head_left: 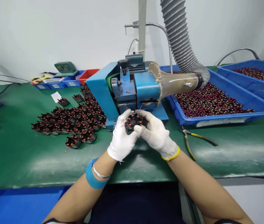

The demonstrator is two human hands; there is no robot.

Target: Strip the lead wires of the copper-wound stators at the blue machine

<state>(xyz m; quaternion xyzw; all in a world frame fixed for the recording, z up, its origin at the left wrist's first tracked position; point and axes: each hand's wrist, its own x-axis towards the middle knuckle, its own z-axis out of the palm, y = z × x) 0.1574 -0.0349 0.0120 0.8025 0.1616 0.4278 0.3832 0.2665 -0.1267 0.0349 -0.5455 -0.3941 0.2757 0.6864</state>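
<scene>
Both gloved hands hold one motor stator (134, 120), a round black part with copper windings and thin loose wire ends. My left hand (123, 137) grips its left side, and my right hand (156, 132) closes on its right side with the thumb on the front. The stator is held just in front of a blue grinding machine (147, 87); whether it touches the machine I cannot tell. Many similar stators (73, 141) stand grouped on the green table to the left. The right glove has a yellow cuff, and a blue band and a bracelet circle my left wrist.
Yellow-handled cutting pliers (189, 137) lie open on the green table (239, 146) at right. Behind them stands a large blue tray (227, 115) full of small wound parts. A grey hose (180, 37) joins the machine's duct. Small bins (72, 81) stand at back left.
</scene>
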